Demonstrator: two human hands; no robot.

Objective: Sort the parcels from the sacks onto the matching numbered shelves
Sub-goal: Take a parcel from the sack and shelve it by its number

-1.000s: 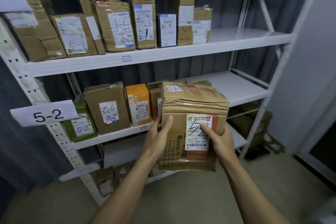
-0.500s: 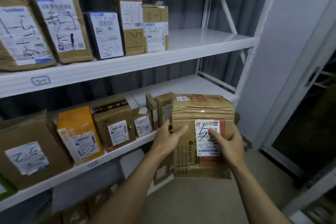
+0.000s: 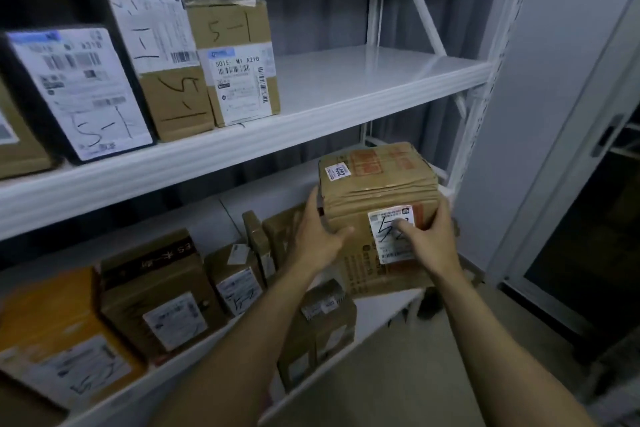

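Racking [image 3: 242, 152] is standing far side, left hand [image 3: 317, 239] and right hand [image 3: 427, 243] clamping the upright parcel [image 3: 377, 191] just near of lower shelf [image 3: 388, 312] right end.

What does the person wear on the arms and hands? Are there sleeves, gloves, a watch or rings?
Nothing that shows. The left forearm and the right forearm are bare down to the picture's lower edge, with no sleeve in view. The left hand and the right hand have no gloves. No watch or band is at either wrist, and no ring is on the fingers that show.
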